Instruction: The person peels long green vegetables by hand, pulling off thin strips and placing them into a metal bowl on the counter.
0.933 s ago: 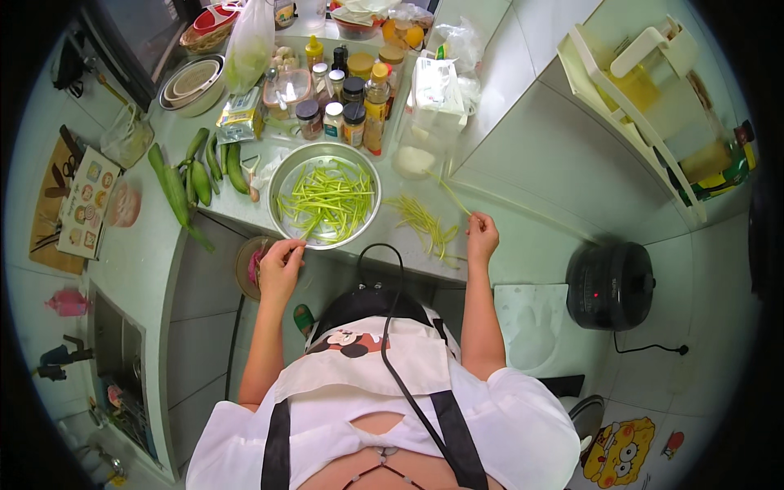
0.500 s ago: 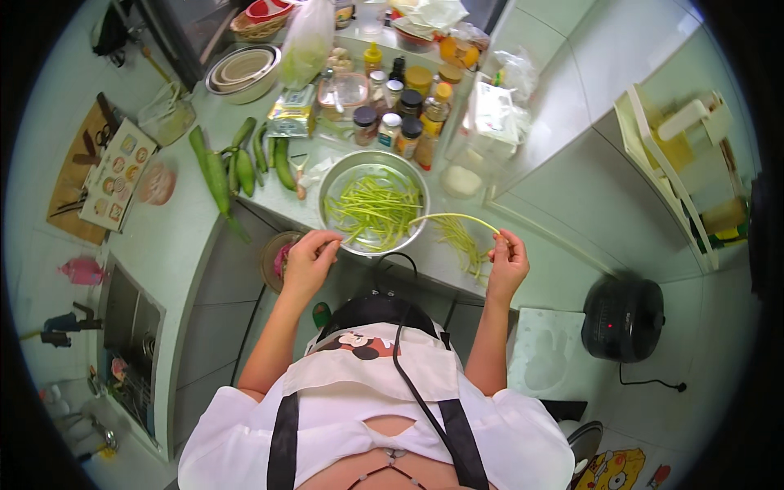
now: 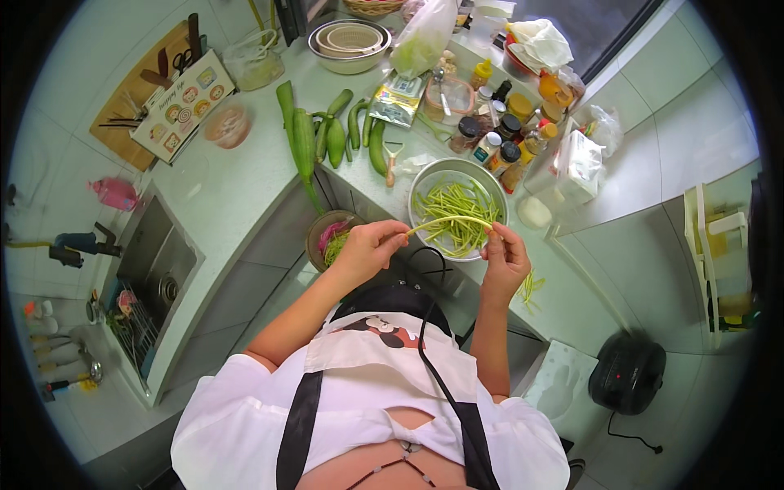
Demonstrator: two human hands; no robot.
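Both hands in closed pinches on one stalk

We look down into a tiled kitchen corner where a pale, smooth counter bends in an angle, with grey cabinet fronts beneath it. At left we see a stainless-steel sink set into the counter. Glossy whitish wall tiles catch a soft, cool light. We find a dark-framed window at the top and a cream wall rack at far right.
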